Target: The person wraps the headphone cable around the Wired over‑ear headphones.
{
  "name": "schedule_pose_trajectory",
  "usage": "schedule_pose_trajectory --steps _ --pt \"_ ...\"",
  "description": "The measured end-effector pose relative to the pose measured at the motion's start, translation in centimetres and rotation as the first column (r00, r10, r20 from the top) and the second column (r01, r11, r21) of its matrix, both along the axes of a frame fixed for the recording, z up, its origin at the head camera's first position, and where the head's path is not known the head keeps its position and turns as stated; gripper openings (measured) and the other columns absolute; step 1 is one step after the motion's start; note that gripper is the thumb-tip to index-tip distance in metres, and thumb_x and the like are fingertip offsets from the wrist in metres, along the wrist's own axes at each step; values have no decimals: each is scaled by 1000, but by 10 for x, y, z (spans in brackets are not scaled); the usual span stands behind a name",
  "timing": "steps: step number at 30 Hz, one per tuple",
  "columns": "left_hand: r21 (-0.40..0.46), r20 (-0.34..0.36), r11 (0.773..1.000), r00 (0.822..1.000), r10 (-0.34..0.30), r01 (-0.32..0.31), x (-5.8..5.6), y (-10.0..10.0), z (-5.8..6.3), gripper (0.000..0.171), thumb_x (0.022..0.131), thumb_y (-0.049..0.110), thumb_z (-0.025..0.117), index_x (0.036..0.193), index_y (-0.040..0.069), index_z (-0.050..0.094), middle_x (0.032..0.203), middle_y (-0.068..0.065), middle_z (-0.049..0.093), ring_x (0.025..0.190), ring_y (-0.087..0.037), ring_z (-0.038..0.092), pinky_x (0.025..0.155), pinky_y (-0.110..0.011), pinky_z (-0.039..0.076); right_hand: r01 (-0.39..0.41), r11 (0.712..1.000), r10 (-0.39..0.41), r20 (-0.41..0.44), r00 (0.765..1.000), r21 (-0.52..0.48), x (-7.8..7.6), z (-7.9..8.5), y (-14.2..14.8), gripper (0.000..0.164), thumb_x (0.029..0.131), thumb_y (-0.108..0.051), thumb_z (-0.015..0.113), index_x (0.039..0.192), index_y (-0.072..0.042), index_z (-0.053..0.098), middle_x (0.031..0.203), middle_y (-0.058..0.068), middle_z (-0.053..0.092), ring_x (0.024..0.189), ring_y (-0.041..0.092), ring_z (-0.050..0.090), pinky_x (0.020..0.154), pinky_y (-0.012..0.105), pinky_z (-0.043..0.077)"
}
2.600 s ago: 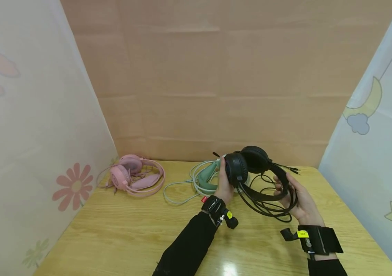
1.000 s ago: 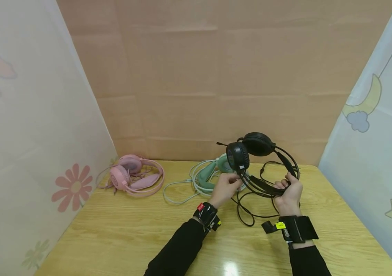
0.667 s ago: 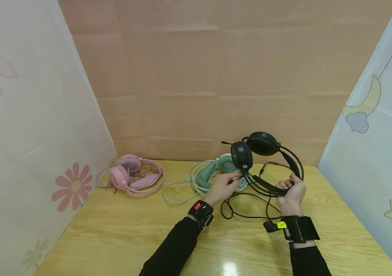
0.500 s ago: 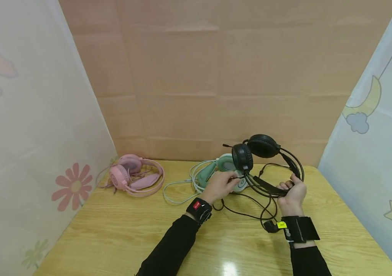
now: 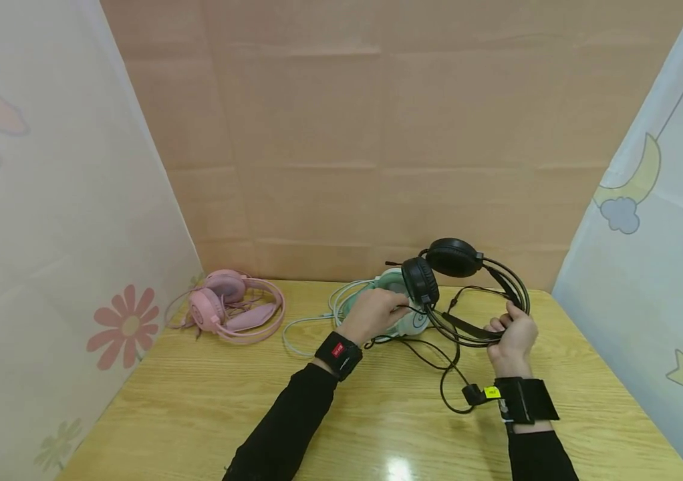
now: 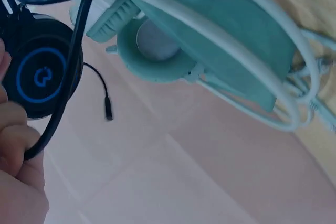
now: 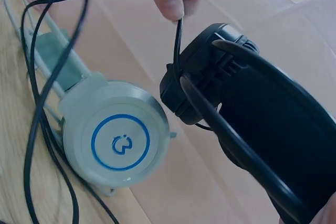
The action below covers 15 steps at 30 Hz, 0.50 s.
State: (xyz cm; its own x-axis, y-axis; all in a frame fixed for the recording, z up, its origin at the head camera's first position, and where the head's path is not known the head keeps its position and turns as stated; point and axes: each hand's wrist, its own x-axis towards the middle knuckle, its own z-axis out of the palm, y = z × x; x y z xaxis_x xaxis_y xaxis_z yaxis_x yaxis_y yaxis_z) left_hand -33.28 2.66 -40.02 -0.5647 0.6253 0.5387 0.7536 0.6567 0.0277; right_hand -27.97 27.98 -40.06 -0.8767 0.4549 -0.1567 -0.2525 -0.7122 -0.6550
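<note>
A black over-ear headset (image 5: 420,280) is held up over the right half of the table, with its thin microphone boom pointing left. My right hand (image 5: 512,337) grips its double-bar headband from below. With thumb and fingertips my left hand (image 5: 371,312) pinches the headset's black cable (image 7: 178,32) just outside the nearer ear cup, as the right wrist view shows. The rest of that cable trails in loose loops onto the table between my hands. Close behind my left hand lies a mint-green headset (image 7: 121,135), partly covered by the hand and the black ear cup.
A pink headset (image 5: 221,310) with its cable bundled lies at the back left of the wooden table (image 5: 209,414). The green headset's pale cable (image 5: 293,334) spreads left of it. A brown paper backdrop (image 5: 317,167) and patterned side panels enclose the table.
My left hand has gone from the ear cup to the cable and drawn it leftward, loosening its loops. The headset was raised, then lowered slightly; my right hand now grips the headband more firmly.
</note>
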Motion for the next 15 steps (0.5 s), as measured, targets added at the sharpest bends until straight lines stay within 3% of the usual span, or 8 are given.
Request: schedule_pose_trajectory --steps 2,4,9,11,12,13,15 --pt "-6 -35 1000 999 30 -30 1 1 1 21 93 39 66 78 24 65 65 13 61 54 1 51 50 -14 35 4 998 -4 -2 1000 56 1 1 -2 25 104 -13 41 80 -16 34 60 -2 15 43 10 26 48 23 21" --pt "-23 -35 999 999 27 -27 1 1 3 23 95 40 65 78 24 63 66 14 58 54 2 49 50 -14 33 10 996 -10 -4 1000 84 2 1 -2 25 104 -13 41 80 -16 33 59 -2 16 42 10 27 46 23 23" --pt "-64 0 995 997 -72 72 2 -1 13 15 100 30 58 108 26 70 86 10 61 63 -1 50 55 -14 35 2 999 -1 -31 1000 53 5 4 2 25 104 -14 42 80 -16 34 59 -1 15 41 11 27 46 23 21" --pt "-96 -61 993 995 -77 71 2 -3 19 17 100 30 58 112 29 70 85 9 61 60 -3 49 53 -15 33 -18 999 19 -31 999 49 6 5 4 27 104 -15 42 79 -16 33 61 0 12 41 11 25 47 24 19" --pt "-101 -123 993 990 -67 55 1 -4 20 16 98 32 61 111 31 70 83 10 62 58 -3 49 51 -15 32 -31 998 33 -28 999 50 7 6 5 28 104 -15 42 78 -16 33 62 0 10 41 11 25 48 24 18" --pt "-90 -184 995 981 -58 42 0 -5 22 13 95 34 64 105 31 71 79 10 61 55 -3 48 49 -15 31 -46 997 47 -24 999 54 7 6 5 29 104 -16 42 77 -16 32 63 0 9 41 11 24 48 24 17" --pt "-59 -320 998 947 -25 7 -3 -6 23 14 90 42 69 88 28 70 68 10 56 50 -2 46 46 -16 28 -80 994 81 -17 997 68 9 6 5 29 104 -15 40 77 -16 31 64 0 7 41 11 25 48 23 17"
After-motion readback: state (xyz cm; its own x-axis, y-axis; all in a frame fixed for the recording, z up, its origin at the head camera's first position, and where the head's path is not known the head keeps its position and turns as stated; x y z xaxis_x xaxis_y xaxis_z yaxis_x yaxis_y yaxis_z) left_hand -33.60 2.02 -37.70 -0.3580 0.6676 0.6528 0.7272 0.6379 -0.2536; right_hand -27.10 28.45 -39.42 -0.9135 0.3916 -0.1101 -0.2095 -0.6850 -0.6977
